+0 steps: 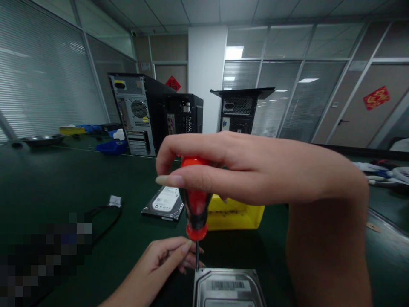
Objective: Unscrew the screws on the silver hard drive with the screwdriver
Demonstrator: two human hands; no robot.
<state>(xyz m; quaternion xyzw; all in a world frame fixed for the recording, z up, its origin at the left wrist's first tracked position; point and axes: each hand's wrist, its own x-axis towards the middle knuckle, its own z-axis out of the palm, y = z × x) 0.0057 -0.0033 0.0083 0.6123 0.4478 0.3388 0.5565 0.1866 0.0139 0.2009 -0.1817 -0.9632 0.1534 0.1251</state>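
My right hand (230, 166) is wrapped round the red and black handle of a screwdriver (196, 204), which stands upright. Its tip meets the upper left corner of a silver hard drive (228, 285) at the bottom of the view. Beside the shaft, my left hand (172, 256) has its thumb and fingers pressed together near that corner; whatever they hold, if anything, is hidden. A second hard drive (166, 202) with a white label lies behind the screwdriver. Just right of it, a yellow bin (236, 215) holds small dark pieces.
Black computer cases (137, 115) stand at the back, another (238, 111) right of them. A blue bin (111, 147) and a metal dish (43, 140) are at the back left. A black cable with a white tag (115, 201) lies left. Tools (383, 175) lie far right.
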